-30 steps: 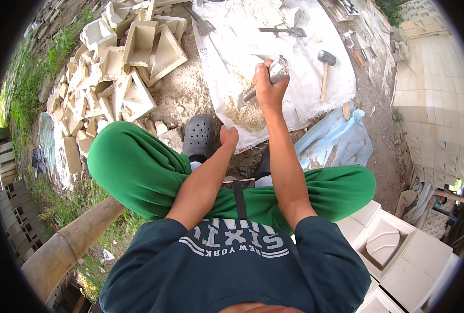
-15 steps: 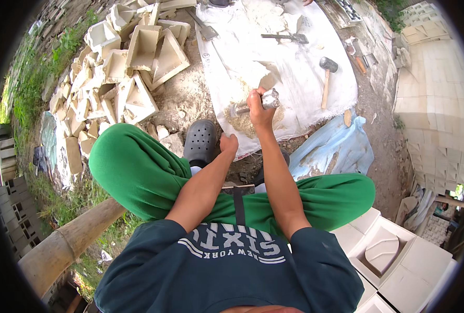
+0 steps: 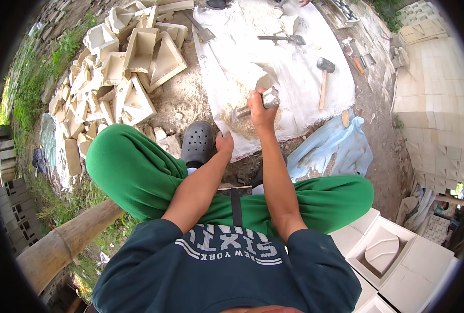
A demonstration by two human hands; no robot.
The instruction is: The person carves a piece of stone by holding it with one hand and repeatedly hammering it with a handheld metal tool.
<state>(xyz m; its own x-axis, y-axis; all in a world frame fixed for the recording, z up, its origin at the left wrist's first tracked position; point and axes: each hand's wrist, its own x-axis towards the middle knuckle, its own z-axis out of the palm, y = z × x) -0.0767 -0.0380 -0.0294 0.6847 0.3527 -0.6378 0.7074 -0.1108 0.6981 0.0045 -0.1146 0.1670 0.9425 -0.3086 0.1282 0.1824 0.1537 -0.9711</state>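
My right hand (image 3: 262, 108) is closed around a metal tool over the white sheet (image 3: 301, 68). A thick silvery cylindrical end (image 3: 270, 97) of this tool sticks out on the right of my fist, and a flatter, blurred end points down-left over pale rubble (image 3: 242, 125); its exact kind is unclear. At the sheet's near left edge, beside my grey clog, my left hand (image 3: 224, 142) is closed on the edge of the sheet, its fingertips partly hidden. A mallet (image 3: 324, 78) with a dark head and wooden handle lies to the right.
Broken cream-coloured moulds (image 3: 140, 49) are heaped at the far left. A hatchet-like tool (image 3: 294, 39) and a trowel-like tool (image 3: 204, 34) lie farther off. Blue plastic (image 3: 331, 146) spreads near my right knee; pale blocks (image 3: 420, 255) stand at lower right. Part of another person's hand (image 3: 305, 2) shows at the top.
The whole view has shifted slightly to the left. My left hand has moved a little left along the sheet's edge; my right hand keeps hold of the metal tool in nearly the same place.
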